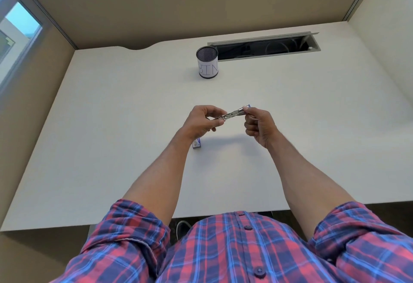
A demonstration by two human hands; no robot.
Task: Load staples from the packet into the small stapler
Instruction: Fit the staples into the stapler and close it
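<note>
A small metal stapler (232,113) is held in the air above the white desk (111,148), swung open so it stretches between both hands. My left hand (202,121) pinches its left end. My right hand (259,124) pinches its right end, where a blue tip shows beyond the fingers. A small blue and white staple packet (197,143) lies on the desk just below my left wrist, partly hidden by it.
A black mesh cup (207,62) with a white label stands at the back middle. Behind it an open cable slot (263,46) runs along the desk's far edge. Beige partition walls enclose the desk on three sides.
</note>
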